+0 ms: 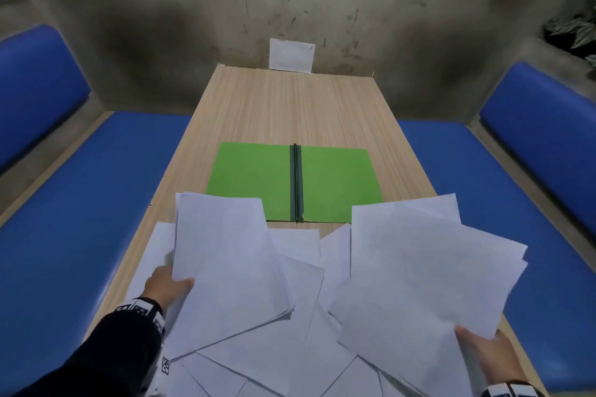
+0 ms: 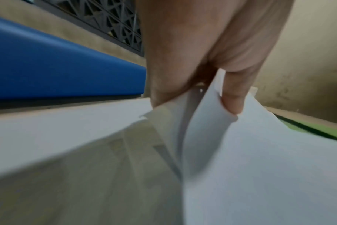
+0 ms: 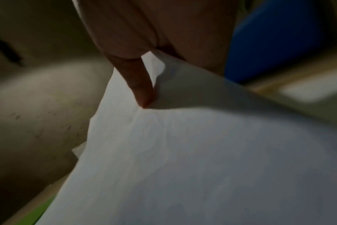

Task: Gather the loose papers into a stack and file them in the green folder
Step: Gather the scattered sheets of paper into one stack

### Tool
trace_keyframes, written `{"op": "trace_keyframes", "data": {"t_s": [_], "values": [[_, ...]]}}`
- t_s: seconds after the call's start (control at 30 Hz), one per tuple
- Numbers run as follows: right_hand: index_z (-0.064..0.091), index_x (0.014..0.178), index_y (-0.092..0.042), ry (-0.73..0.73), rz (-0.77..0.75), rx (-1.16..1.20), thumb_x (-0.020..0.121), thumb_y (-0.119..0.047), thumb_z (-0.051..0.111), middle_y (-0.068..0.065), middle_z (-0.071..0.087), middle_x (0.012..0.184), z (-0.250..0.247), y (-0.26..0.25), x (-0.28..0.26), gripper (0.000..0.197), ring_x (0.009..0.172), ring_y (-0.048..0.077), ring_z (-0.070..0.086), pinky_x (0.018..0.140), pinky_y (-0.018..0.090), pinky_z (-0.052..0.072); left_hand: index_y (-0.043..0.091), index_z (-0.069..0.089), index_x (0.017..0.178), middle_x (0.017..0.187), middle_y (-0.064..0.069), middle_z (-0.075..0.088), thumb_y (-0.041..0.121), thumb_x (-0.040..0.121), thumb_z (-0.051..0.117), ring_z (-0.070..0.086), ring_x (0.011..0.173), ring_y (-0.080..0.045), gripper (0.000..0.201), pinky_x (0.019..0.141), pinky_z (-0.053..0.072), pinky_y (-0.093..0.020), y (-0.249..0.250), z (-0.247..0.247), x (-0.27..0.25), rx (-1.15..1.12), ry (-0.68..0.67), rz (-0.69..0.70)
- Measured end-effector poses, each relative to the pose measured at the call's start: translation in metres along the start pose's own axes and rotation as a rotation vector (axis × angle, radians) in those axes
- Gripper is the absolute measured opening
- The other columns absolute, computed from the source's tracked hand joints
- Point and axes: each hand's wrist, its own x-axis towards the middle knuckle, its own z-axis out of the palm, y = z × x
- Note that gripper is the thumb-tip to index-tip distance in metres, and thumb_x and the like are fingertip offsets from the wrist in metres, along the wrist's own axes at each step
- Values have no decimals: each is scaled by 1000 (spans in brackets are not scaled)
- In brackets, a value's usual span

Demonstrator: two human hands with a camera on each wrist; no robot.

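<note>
Left hand (image 1: 166, 288) and right hand (image 1: 490, 353) each pinch a sheaf of papers (image 1: 225, 255) near the folder (image 1: 254, 180). Light, floppy, slippery sheets; grip edges, thumb on top.

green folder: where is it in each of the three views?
Head: green folder lies open mid-table, beyond the papers.
Left wrist: a green sliver at the right edge, past the held sheets.
Right wrist: a green patch at bottom left, under the sheet's edge.
Shared landmark: blue bench.
</note>
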Motion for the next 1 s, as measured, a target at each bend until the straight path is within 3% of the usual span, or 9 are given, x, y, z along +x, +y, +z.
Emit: {"op": "trace_keyframes", "data": {"t_s": [0.2,0.3,0.4,0.53,0.63,0.73,0.77,0.83,1.0], "values": [[54,118,15,18,-67,115,75,-12,75,21,58,121,-24,-17,3,55,118,39,53,101,43,38,2,64,105,107,-20,66,18,72,61,61,98,-37,36,88,51,-41,12,3,-3,260,-25,75],[59,118,2,-134,-98,206,46,-36,90,17,64,118,-24,-1,16,87,107,34,63,94,46,48,8,61,110,113,-17,63,22,75,58,59,100,-35,37,91,49,-43,17,1,-5,331,-71,69],[53,117,-2,-291,-110,206,74,1,70,16,57,124,-4,0,6,47,99,33,63,86,38,51,13,55,124,140,-13,40,29,78,58,43,124,-34,48,105,38,-42,14,0,-2,474,-14,63],[46,124,-5,-357,-171,-81,66,17,69,24,49,132,15,13,-2,65,124,32,45,100,38,32,6,56,122,123,-18,53,24,78,60,55,107,-34,47,94,48,-40,16,-1,0,482,-49,65],[45,130,-2,-469,-130,-299,47,-9,69,22,51,133,27,21,-9,86,127,32,44,98,32,34,3,54,121,115,-18,59,17,81,59,56,93,-30,43,82,48,-33,22,-2,-5,436,-67,82],[47,124,-11,-495,-54,-274,20,-42,89,11,57,121,35,27,-2,117,113,26,51,99,36,37,8,54,119,106,-12,62,12,83,58,56,92,-28,37,79,42,-31,26,-3,-7,371,-120,113],[49,123,-12,-464,-18,-261,35,-47,89,10,59,121,38,27,0,103,107,24,52,99,37,37,10,55,117,105,-11,61,12,83,57,56,92,-28,34,79,41,-31,27,-4,-9,350,-131,129],[54,122,-5,-400,14,-285,72,-28,77,17,59,126,45,27,4,59,104,25,54,99,37,38,13,55,111,103,-10,62,10,84,56,57,93,-28,27,76,40,-30,28,-5,-10,317,-137,177],[61,111,-4,-423,44,-425,77,-9,70,22,62,120,57,34,8,36,102,29,59,97,39,45,10,57,105,89,-12,62,4,87,54,58,73,-24,19,62,45,-30,29,-11,-17,145,-127,246]]}}
